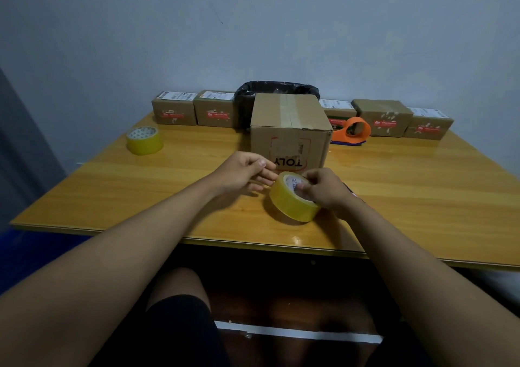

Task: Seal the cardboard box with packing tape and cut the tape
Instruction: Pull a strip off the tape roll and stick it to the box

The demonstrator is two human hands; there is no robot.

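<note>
Before the taped cardboard box (pixel 291 130), yellowish tape roll (pixel 292 198) in right-hand (pixel 323 188) grip, left hand (pixel 244 174) loose.

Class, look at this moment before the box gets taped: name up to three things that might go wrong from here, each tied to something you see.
1. The right hand grips the tape roll tilted on edge; it may slip or roll off the table.
2. The left hand seems to be picking for the tape end; it may tear.
3. The orange tape cutter sits behind the cardboard box, awkward to reach with the tape stretched.
</note>
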